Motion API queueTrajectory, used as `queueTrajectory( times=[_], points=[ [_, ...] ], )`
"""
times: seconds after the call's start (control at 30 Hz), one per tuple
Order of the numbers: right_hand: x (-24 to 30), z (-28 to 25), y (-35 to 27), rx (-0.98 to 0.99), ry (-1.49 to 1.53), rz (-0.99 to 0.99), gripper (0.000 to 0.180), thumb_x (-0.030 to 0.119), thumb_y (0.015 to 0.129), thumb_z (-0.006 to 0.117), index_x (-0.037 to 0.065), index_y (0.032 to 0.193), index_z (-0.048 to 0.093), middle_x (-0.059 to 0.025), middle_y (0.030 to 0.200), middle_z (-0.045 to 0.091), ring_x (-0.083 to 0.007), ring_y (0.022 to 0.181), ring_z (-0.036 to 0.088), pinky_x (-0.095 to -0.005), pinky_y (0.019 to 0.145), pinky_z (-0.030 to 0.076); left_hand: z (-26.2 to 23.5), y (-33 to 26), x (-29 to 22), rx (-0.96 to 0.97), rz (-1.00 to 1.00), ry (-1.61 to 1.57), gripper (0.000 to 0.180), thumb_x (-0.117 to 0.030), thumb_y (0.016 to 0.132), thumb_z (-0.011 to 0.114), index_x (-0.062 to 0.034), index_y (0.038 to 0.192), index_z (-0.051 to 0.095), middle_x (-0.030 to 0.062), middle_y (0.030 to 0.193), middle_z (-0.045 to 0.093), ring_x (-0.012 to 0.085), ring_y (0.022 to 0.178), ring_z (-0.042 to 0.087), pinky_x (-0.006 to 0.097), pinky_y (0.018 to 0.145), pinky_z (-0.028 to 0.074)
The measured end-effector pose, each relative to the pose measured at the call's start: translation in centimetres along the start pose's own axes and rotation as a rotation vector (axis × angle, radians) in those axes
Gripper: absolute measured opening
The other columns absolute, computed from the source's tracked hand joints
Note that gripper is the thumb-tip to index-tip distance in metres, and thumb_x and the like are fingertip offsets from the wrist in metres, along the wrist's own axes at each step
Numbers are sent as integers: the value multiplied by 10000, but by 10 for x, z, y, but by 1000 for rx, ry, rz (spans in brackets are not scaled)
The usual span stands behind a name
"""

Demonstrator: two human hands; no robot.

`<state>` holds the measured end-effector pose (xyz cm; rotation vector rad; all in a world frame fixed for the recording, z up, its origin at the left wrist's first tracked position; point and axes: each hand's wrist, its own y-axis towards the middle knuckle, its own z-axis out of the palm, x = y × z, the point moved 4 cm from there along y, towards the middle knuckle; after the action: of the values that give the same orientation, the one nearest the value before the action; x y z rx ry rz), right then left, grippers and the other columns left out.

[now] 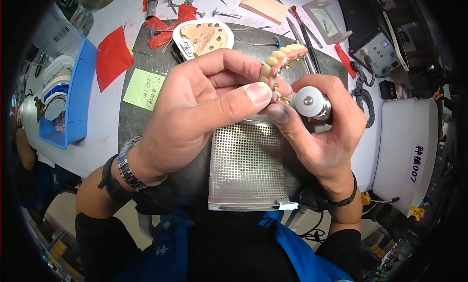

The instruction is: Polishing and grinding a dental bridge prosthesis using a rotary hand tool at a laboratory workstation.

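My left hand [204,104] pinches a curved dental arch [282,62] with cream teeth, pink gum and small gold fittings, holding it up between thumb and fingers. My right hand [324,131] grips a silver rotary handpiece [312,102], its round end facing the camera. The right thumb presses against the arch's lower end beside the left thumb. A metal watch sits on my left wrist and a dark band on my right wrist.
Below the hands lies a perforated metal tray [248,170] on a dark mat. A plaster model [204,37], green note [145,88], red wax sheets [113,55] and several burs lie behind. A blue bin [73,101] is left; a control box [373,38] and white container [412,155] are right.
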<state>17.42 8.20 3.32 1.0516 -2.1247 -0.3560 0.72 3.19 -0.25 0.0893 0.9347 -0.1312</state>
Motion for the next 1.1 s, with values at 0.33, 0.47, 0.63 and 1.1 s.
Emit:
queueTrajectory(
  times=[0.33,0.47,0.63,1.1],
  points=[
    [0,-5,1,-53,34,-72,316,177,777,828,-14,952,646,-90,821,676,-164,664,646,-269,591,489,2,1,1,28,50,103,261,-62,942,590,36,1161,485,206,1199,609,223,1142,609,374,1038,464],
    [0,-4,2,-83,34,-163,413,183,726,855,-35,1004,641,-110,839,685,-199,698,678,-280,618,510,3,0,2,42,16,171,242,-71,946,589,33,1143,497,223,1212,602,266,1215,584,400,1042,474],
    [0,-5,2,-100,25,-202,471,190,702,866,-45,1043,641,-115,847,687,-202,708,684,-279,623,513,5,1,2,-9,-23,-103,200,-43,955,612,56,1119,557,182,1154,641,199,1112,621,337,994,497],
    [-1,-7,1,-54,44,-36,395,167,752,832,-15,1053,654,-112,931,685,-171,776,668,-267,698,516,-1,3,-2,20,51,14,423,16,889,638,-16,1273,462,162,1225,622,314,1280,537,422,1084,421]
  ],
)
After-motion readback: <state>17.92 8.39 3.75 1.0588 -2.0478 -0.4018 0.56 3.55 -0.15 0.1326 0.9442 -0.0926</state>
